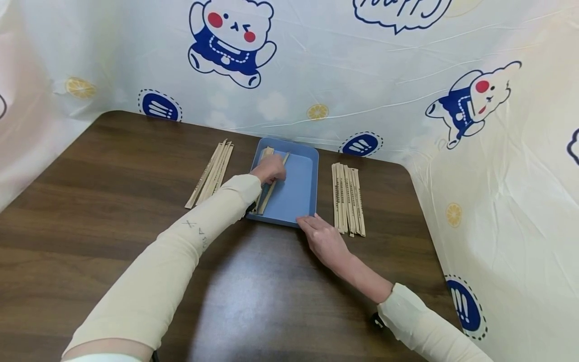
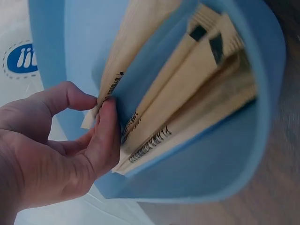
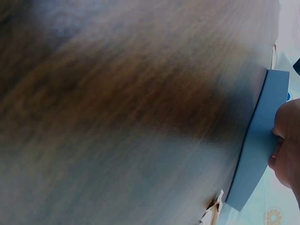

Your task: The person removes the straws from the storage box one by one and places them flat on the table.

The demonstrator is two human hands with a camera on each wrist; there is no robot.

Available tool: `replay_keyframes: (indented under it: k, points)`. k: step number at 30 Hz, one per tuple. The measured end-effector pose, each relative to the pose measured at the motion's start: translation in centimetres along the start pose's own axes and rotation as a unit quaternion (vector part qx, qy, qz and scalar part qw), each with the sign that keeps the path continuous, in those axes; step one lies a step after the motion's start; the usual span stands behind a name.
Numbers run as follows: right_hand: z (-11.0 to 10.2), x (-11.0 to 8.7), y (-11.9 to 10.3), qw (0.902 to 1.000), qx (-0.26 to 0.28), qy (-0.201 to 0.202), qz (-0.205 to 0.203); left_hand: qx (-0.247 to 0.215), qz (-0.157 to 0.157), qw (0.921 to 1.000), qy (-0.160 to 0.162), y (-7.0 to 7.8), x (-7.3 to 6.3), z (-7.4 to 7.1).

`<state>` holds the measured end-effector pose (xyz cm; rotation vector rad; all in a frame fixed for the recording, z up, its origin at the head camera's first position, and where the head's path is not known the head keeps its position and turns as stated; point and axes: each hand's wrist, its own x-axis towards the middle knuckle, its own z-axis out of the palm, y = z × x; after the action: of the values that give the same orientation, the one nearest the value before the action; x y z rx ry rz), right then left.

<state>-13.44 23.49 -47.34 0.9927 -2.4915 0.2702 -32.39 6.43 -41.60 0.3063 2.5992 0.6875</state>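
Observation:
A shallow blue tray [image 1: 300, 186] lies on the table, several slim paper-wrapped sticks [image 2: 164, 112] along its left side. Reaching into it, my left hand [image 1: 271, 168] pinches one brown paper-wrapped stick [image 2: 126, 51] near its end between thumb and fingers. This stick lies a little apart from the others, slightly slanted. At the tray's near right corner, my right hand [image 1: 323, 239] grips the rim; the right wrist view shows its fingers [image 3: 283, 161] against the outer wall. Part of the sticks in the tray is hidden by my left hand and sleeve in the head view.
Left of the tray lies a loose bundle of similar wrapped sticks [image 1: 212, 173], partly behind my left sleeve. Another row of wrapped sticks [image 1: 347, 198] lies to the right. A printed cloth [image 1: 307, 65] hangs behind the brown wooden table [image 1: 113, 201].

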Motion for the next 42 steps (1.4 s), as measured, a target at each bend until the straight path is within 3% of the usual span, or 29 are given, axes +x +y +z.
replay_keyframes:
  k: [5, 9, 12, 18, 26, 36, 42]
  points:
    - [0.1, 0.1, 0.0, 1.0000, 0.004, 0.002, -0.003, -0.105, -0.016, 0.9940, -0.027, -0.4, -0.4, -0.8]
    - [0.1, 0.2, 0.0, 1.0000, 0.005, 0.004, -0.005, -0.192, -0.028, 0.9792, -0.059, -0.7, -0.7, -1.6]
    - [0.1, 0.3, 0.0, 1.0000, 0.005, 0.004, -0.006, -0.229, -0.036, 0.9698, -0.074, -0.8, -0.7, -2.1]
    - [0.0, 0.3, 0.0, 1.0000, 0.004, 0.006, -0.006, -0.264, -0.053, 0.9601, -0.076, -1.0, -0.5, -2.9]
    - [0.1, 0.3, -0.1, 1.0000, 0.004, 0.005, -0.005, -0.314, -0.044, 0.9453, -0.078, -2.0, -0.9, -3.9]
    - [0.1, 0.2, -0.2, 0.9999, 0.006, 0.007, -0.008, -0.348, -0.060, 0.9333, -0.064, -4.2, -1.0, -6.2]
    - [0.1, 0.2, -0.2, 0.9999, 0.009, 0.006, -0.006, -0.354, -0.058, 0.9316, -0.061, -5.9, -1.4, -7.5]
